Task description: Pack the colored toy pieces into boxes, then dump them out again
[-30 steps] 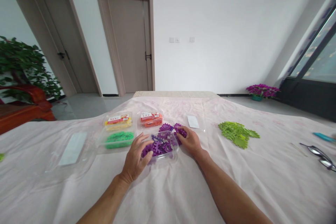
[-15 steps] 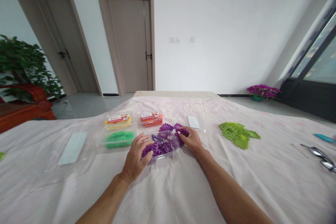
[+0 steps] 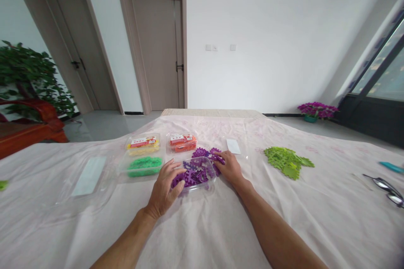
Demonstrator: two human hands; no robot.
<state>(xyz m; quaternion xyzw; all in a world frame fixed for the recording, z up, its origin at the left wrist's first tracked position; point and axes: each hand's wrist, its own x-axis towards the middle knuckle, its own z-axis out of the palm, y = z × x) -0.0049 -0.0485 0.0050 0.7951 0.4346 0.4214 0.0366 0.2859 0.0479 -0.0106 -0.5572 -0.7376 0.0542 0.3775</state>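
A clear plastic box (image 3: 211,178) of purple puzzle pieces (image 3: 195,174) sits on the cloth-covered table in front of me. My left hand (image 3: 164,189) rests on the box's near left corner, fingers curled over its rim. My right hand (image 3: 229,167) lies at the box's right side, its fingers closed on loose purple pieces (image 3: 208,153) heaped behind the box.
Left of the box are clear boxes of green pieces (image 3: 143,165), yellow pieces (image 3: 142,144) and orange pieces (image 3: 182,142). A clear lid (image 3: 86,176) lies far left, another (image 3: 233,146) behind my right hand. A light green pile (image 3: 286,161) and glasses (image 3: 385,188) lie right.
My right hand has shifted slightly among the loose purple pieces by the box. My left hand stays on the box.
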